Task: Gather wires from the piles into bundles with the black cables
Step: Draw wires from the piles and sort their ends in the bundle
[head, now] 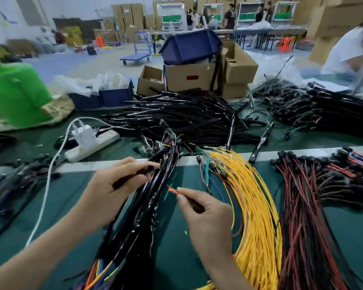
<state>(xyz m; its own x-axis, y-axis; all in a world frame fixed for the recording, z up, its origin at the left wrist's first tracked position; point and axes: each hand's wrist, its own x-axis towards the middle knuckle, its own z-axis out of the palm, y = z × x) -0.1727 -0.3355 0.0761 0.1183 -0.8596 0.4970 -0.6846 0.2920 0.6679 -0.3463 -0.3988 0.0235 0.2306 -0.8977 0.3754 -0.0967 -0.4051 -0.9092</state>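
At the back of the bench (172, 258) we see a cardboard box (189, 77) with a dark blue plastic bin (189, 47) tipped on top of it; what lies inside is mostly hidden. Just to its left, a smaller open carton (150, 80) holds brownish bits we cannot make out, and a blue bin (115, 96) further left carries crumpled clear plastic bags (105, 80). Our left hand (117, 185) is curled round a black cable (132, 176), right against the bundle of black cables (147, 206) that runs down the bench between both hands. Our right hand (205, 216) pinches the ends of thin orange wires (173, 190), just beside that bundle, with the yellow wires (256, 216) piled to its right and the red-and-black wires (302, 206) beyond. Printing on the tall carton (340, 26) at far right is too blurred to read
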